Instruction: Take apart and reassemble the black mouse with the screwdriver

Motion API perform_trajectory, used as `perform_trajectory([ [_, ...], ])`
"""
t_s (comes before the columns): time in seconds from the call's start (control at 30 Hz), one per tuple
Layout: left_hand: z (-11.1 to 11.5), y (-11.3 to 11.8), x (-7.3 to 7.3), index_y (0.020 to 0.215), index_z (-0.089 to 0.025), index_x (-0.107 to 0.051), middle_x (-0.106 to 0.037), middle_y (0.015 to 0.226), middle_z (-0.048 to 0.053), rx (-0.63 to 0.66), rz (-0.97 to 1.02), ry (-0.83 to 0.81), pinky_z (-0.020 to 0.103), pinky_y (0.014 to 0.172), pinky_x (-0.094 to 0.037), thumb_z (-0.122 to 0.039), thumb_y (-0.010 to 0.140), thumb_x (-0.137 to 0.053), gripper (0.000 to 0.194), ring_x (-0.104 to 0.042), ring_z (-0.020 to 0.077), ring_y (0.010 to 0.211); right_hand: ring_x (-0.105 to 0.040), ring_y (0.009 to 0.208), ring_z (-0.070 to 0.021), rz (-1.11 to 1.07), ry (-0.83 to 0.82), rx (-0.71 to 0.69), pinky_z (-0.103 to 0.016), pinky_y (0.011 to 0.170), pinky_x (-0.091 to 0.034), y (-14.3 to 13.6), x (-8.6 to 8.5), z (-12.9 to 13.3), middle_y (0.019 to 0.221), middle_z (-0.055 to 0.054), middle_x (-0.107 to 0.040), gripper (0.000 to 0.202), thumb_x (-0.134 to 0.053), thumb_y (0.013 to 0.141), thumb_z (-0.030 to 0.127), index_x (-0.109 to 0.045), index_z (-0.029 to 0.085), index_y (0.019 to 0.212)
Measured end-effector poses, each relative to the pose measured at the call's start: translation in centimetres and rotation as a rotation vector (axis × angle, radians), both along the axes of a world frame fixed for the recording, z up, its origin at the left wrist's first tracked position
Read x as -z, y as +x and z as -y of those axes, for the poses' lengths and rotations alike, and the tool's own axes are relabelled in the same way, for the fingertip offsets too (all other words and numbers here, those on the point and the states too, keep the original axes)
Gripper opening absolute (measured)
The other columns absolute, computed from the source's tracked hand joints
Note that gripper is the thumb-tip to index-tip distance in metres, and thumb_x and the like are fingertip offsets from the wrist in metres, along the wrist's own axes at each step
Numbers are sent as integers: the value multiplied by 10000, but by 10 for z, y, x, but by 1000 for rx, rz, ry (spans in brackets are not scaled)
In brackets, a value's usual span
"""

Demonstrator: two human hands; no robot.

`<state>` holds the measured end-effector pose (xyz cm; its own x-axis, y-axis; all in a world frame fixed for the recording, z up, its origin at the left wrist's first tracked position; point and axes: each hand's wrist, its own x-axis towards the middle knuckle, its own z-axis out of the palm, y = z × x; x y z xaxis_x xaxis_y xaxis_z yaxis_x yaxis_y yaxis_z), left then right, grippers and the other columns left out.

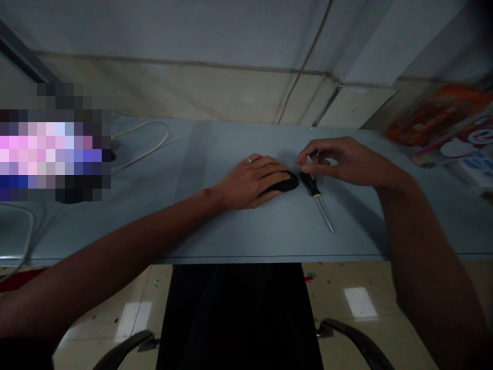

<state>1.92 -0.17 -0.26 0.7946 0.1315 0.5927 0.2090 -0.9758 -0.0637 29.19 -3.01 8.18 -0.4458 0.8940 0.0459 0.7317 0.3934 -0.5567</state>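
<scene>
- Head view: a person sits at a grey desk (pixel 239 239), both bare forearms reaching over it.
- Left hand (pixel 256 182): laid palm down on a black mouse (pixel 290 182). Fingers curved over its top, thumb along its near side; grip closed around it. A ring (pixel 249 160) shows on one finger.
- Mouse position: on the desk, roughly mid-width, its exposed end pointing toward the right hand.
- Right hand (pixel 335 159): bent at the wrist above the desk, fingers curled, thumb and index tips close together at the handle end of a screwdriver (pixel 310 186). Cannot tell whether they pinch the handle or only hover over it.
- Screwdriver position: just right of the mouse; black handle with yellow marks, bare shaft slanting toward the near edge and the right.
- Left side: pale cable (pixel 156 123) looped on the desktop beside a pixelated patch; content there unreadable.
- Right side: orange package (pixel 433 113) near the wall, blurred.
- Below: dark-clothed lap (pixel 239 313) between two chair armrests (pixel 356 339); shiny tiled floor (pixel 154 288).
</scene>
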Motion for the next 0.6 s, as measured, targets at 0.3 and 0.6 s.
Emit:
perform_trajectory([
  [0.3,-1,0,1,1356,-179,-551,-652,1459,100,-16,-30,-25,433,1150,-378,-360,1125,-411,325,-599,211,1350,-707,803,-216,80,-65,-122,-361,724,-494,-11,1,6,939,-48,-793,271,-688,900,485,-783,241,971],
  [0.6,1,0,-1,1338,-153,-580,-706,1352,88,-70,-35,-42,466,1086,-394,-297,1102,-468,298,-557,278,1293,-680,737,-187,135,-9,-142,-334,703,-460,-20,3,8,859,-42,-775,267,-663,916,460,-777,220,927],
])
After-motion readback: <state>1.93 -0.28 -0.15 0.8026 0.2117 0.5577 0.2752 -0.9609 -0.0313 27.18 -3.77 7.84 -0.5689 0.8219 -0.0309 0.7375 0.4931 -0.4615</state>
